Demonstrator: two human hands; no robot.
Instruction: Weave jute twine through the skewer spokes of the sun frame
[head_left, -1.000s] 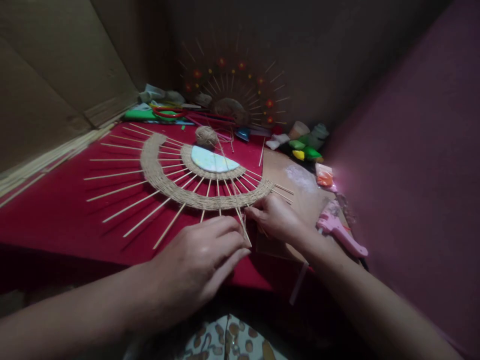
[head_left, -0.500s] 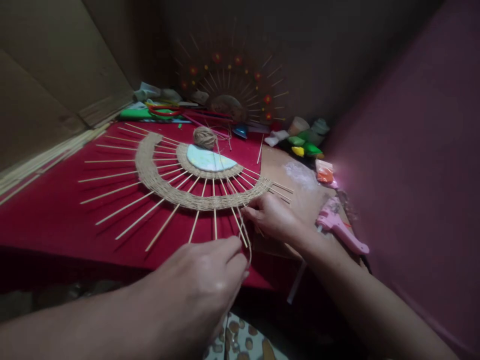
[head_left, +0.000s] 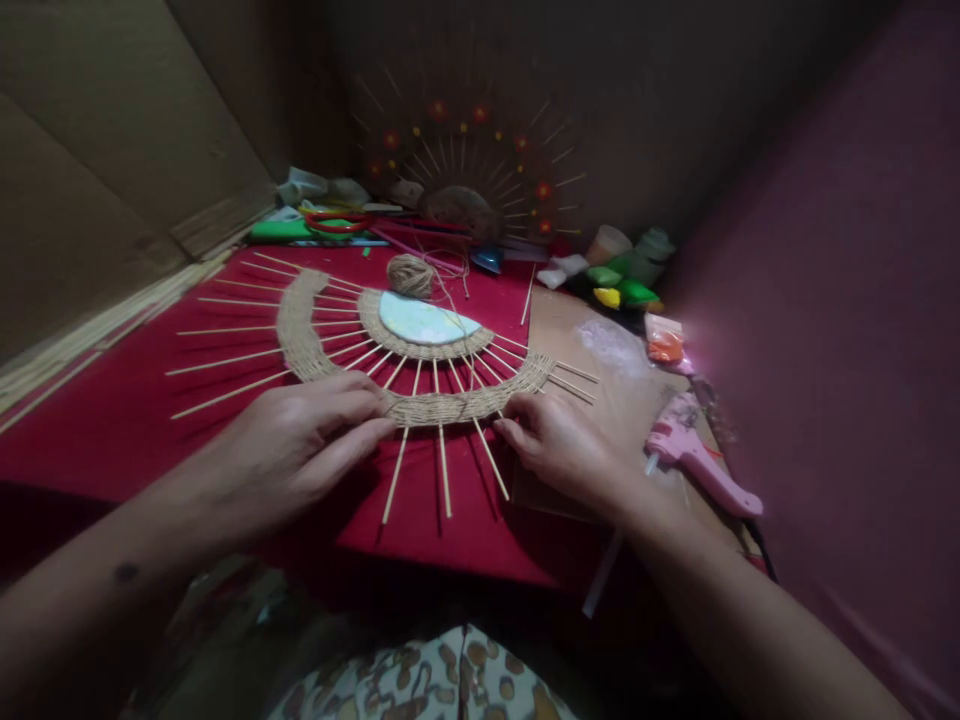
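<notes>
A half-round piece of thin sticks with a woven twine band (head_left: 442,408) lies on the red cloth (head_left: 97,450). Its sticks (head_left: 444,470) fan out from a pale blue half-disc (head_left: 424,318) edged with more weaving. My left hand (head_left: 322,430) is closed on the lower left of the band, thumb below and fingers on top. On the right, my right hand (head_left: 555,440) pinches the band's outer edge, partly covering the sticks there. A ball of twine (head_left: 409,274) rests behind the half-disc, and a loose strand runs from its area across the weaving.
A pink glue gun (head_left: 701,455) lies at the right on brown board (head_left: 559,320). Coloured packets (head_left: 622,290) and a cup (head_left: 607,243) stand behind. Red-handled scissors (head_left: 334,222) are at the back left. A flower-decorated stick fan (head_left: 465,205) leans against the wall.
My left hand has let go of the hanging twine end near the front and moved left and up onto the band. My right hand stays at the band's right part.
</notes>
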